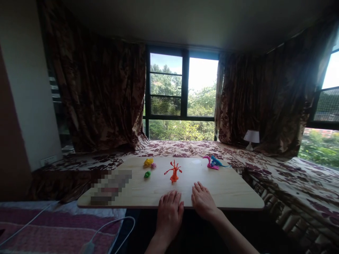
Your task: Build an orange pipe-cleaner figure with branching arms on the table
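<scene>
My left hand (171, 208) rests flat on the near edge of a light wooden table (233, 190), fingers stretched forward and holding nothing. To its right my right hand (203, 199) lies palm down on the tabletop, also holding nothing. Just beyond both hands stands an orange clay tree-like figure (174, 172) with thin branching arms. Farther back on the right are a pink curved clay figure (211, 164) and a blue clay animal-like figure (217, 161) with a long tail. On the left sit a yellow clay lump (148, 162), a small pink lump (154, 165) and a green lump (147, 174).
A blurred-out patch (111, 188) covers the table's left side. Behind the table runs a flower-patterned window seat (182, 148) with a small white lamp (251, 137). A white cable (113, 221) loops over the bed (60, 225) at lower left.
</scene>
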`<state>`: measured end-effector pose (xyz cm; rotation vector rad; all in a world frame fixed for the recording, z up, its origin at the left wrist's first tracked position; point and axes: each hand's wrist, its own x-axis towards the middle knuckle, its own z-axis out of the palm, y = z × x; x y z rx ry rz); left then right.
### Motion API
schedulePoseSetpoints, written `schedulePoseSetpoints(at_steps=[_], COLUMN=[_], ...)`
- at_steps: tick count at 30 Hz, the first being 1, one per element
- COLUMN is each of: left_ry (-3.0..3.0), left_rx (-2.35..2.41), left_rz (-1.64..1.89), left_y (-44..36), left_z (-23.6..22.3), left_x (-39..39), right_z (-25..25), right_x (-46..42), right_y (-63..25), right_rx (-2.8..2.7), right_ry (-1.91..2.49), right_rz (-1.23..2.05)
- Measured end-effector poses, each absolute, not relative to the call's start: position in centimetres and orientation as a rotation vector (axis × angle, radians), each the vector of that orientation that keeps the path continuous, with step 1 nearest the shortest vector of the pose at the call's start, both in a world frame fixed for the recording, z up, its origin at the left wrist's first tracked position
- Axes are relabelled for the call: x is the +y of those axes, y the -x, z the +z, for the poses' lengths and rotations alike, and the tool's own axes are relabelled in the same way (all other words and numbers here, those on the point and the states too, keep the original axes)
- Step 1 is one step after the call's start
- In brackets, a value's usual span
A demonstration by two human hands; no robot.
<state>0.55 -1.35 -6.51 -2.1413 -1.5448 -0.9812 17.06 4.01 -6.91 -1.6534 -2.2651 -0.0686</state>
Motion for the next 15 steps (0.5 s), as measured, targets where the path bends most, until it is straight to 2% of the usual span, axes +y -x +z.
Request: schedulePoseSetpoints(at_steps=[4,9,15], left_ry=[2.164,2.152,2.139], left_rx=[-1.527,-1.529,-1.547], left_rz=[-0.948,-0.972,-1.002], left_y=[-0.4,-0.3,-0.7], left_z=[-6.4,-6.7,-6.8], left_x=[-1.3,-1.3,-1.4], right_z=[-4.8,-4.6,-6.6], right_x=[7.6,8.4,3.1], right_y=[-16.3,-20.4,-19.6], right_rx=[-2.141,-2.054,-2.317], right_ry=[1.852,1.986,1.670], right_rz=[0.042,0.041,-0.028])
